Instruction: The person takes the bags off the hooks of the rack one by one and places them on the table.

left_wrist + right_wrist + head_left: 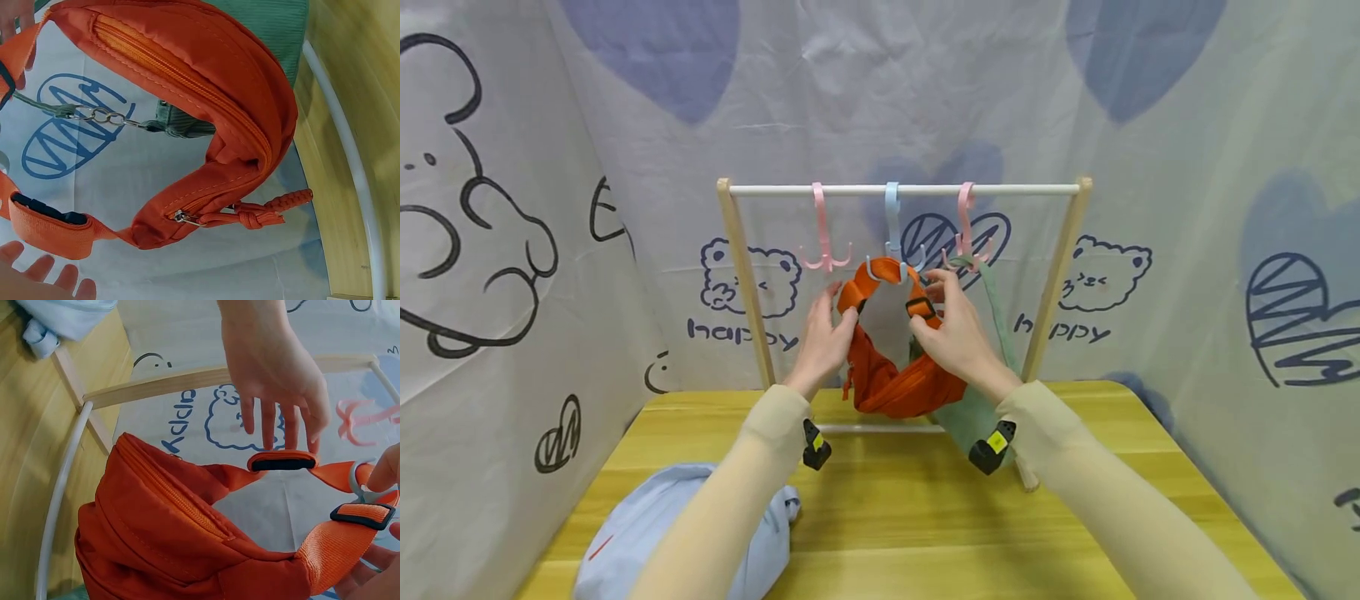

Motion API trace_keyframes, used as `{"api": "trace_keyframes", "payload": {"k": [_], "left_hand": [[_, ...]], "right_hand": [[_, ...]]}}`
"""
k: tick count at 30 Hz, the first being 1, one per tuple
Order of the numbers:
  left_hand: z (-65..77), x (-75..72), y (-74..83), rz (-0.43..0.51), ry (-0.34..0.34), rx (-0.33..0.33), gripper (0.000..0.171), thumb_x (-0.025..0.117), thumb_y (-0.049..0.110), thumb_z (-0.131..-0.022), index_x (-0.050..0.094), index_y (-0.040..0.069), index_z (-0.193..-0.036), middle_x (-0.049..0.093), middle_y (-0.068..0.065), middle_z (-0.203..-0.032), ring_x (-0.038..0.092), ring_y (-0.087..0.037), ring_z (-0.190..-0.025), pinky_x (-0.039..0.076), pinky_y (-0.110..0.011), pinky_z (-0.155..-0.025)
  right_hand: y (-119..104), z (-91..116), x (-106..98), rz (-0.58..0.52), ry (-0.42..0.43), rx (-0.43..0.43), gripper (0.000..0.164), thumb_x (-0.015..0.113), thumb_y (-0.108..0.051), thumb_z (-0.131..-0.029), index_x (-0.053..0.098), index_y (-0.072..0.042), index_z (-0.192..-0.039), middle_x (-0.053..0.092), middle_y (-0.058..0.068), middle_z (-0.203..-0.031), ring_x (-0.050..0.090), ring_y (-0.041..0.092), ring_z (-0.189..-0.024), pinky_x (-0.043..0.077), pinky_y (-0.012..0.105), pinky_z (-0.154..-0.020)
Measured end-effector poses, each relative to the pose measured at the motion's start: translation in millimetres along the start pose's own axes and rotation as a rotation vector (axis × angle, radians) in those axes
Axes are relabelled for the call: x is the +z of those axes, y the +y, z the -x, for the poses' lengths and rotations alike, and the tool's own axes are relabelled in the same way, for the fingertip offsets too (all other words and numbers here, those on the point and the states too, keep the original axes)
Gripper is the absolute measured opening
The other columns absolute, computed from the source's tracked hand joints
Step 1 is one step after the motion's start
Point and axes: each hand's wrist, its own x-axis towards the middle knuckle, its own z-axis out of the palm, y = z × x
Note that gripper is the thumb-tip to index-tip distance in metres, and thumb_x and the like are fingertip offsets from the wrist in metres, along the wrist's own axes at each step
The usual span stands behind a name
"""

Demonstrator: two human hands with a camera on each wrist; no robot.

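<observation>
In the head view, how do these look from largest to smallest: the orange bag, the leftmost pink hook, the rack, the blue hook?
1. Rack
2. Orange bag
3. Blue hook and leftmost pink hook: look alike, so unranked.

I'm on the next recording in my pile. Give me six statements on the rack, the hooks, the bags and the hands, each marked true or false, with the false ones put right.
1. The orange waist bag has its strap looped at the blue hook. True.
2. All three hooks carry something. False: the leftmost pink hook is bare.
3. A green corduroy bag hangs from the rightmost pink hook. True.
4. One hand is clenched in a fist, the left. False: the left hand has its fingers extended beside the strap.
5. Every fabric item is hanging up. False: a light blue fabric item lies on the table.
6. The top bar is white. True.
</observation>
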Motion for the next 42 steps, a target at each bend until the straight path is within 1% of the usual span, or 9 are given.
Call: {"api": "trace_keyframes", "payload": {"k": [4, 7, 11, 15, 18, 22, 27, 35, 42], "left_hand": [[-4.0, 3.6, -1.8, 0.004, -0.002, 0.017, 0.059, 0.042, 0.035, -0.103, 0.032, 0.016, -0.158, 0.039, -0.013, -0.157, 0.039, -0.035, -0.143, 0.034, -0.054, -0.118], [-4.7, 5.3, -1.2, -0.003, 0.01, 0.025, 0.056, 0.042, 0.036, -0.102, 0.039, 0.014, -0.153, 0.045, -0.015, -0.148, 0.045, -0.036, -0.134, 0.039, -0.054, -0.112], [-6.0, 6.9, 1.5, -0.008, 0.017, 0.063, 0.051, 0.041, 0.035, -0.102, 0.048, 0.008, -0.145, 0.049, -0.018, -0.138, 0.049, -0.035, -0.125, 0.043, -0.052, -0.107], [-5.0, 6.6, 3.6, 0.006, 0.014, 0.083, 0.047, 0.04, 0.035, -0.104, 0.052, 0.006, -0.139, 0.051, -0.018, -0.132, 0.051, -0.033, -0.119, 0.044, -0.048, -0.104], [-4.2, 4.9, 5.7, 0.027, 0.0, 0.08, 0.043, 0.041, 0.037, -0.105, 0.055, 0.008, -0.132, 0.055, -0.016, -0.118, 0.053, -0.032, -0.106, 0.045, -0.043, -0.094], [-3.9, 2.7, 7.2, 0.074, -0.021, 0.085, 0.036, 0.043, 0.036, -0.106, 0.058, 0.008, -0.121, 0.054, -0.01, -0.097, 0.051, -0.027, -0.089, 0.041, -0.035, -0.079], [-5.0, -0.4, 10.5, 0.124, -0.019, 0.128, 0.031, 0.046, 0.033, -0.105, 0.06, 0.007, -0.114, 0.05, -0.005, -0.086, 0.047, -0.021, -0.078, 0.039, -0.03, -0.072], [-6.8, -1.7, 15.6, 0.126, -0.035, 0.159, 0.033, 0.051, 0.037, -0.103, 0.061, 0.009, -0.116, 0.057, -0.007, -0.094, 0.051, -0.022, -0.082, 0.041, -0.03, -0.074], [-4.4, -2.7, 18.1, 0.102, -0.06, 0.157, 0.03, 0.062, 0.032, -0.098, 0.058, 0.01, -0.119, 0.059, -0.011, -0.094, 0.053, -0.023, -0.078, 0.045, -0.029, -0.067]], "right_hand": [[2, -3, 2, -0.015, -0.021, 0.051, 0.06, 0.057, -0.012, -0.09, 0.036, -0.01, -0.146, 0.053, 0.017, -0.136, 0.051, 0.032, -0.128, 0.046, 0.048, -0.108], [4, -4, 3, -0.028, -0.033, 0.067, 0.059, 0.056, -0.012, -0.09, 0.036, -0.013, -0.146, 0.054, 0.016, -0.133, 0.054, 0.031, -0.121, 0.049, 0.045, -0.097], [7, -6, 2, -0.066, -0.04, 0.065, 0.059, 0.055, -0.011, -0.09, 0.035, -0.013, -0.146, 0.056, 0.015, -0.119, 0.058, 0.027, -0.097, 0.047, 0.035, -0.077], [10, -10, 1, -0.078, -0.026, 0.03, 0.057, 0.054, -0.01, -0.09, 0.037, -0.01, -0.145, 0.058, 0.015, -0.101, 0.053, 0.023, -0.076, 0.043, 0.028, -0.066], [10, -13, -1, -0.06, -0.013, 0.004, 0.054, 0.056, -0.011, -0.091, 0.04, -0.009, -0.143, 0.061, 0.014, -0.094, 0.053, 0.02, -0.069, 0.044, 0.026, -0.061], [10, -15, -2, -0.042, -0.027, 0.005, 0.051, 0.057, -0.015, -0.094, 0.042, -0.01, -0.142, 0.063, 0.014, -0.093, 0.057, 0.02, -0.069, 0.047, 0.026, -0.061], [10, -18, 0, -0.075, -0.041, 0.018, 0.05, 0.056, -0.018, -0.096, 0.042, -0.013, -0.144, 0.069, 0.015, -0.092, 0.064, 0.02, -0.072, 0.051, 0.028, -0.062], [4, -21, 2, -0.147, -0.031, 0.052, 0.049, 0.056, -0.023, -0.1, 0.041, -0.012, -0.145, 0.073, 0.017, -0.096, 0.071, 0.016, -0.073, 0.05, 0.028, -0.057], [-1, -21, 5, -0.239, -0.034, 0.09, 0.047, 0.056, -0.032, -0.102, 0.044, -0.011, -0.142, 0.072, 0.021, -0.103, 0.07, 0.009, -0.067, 0.06, 0.036, -0.074]]}}
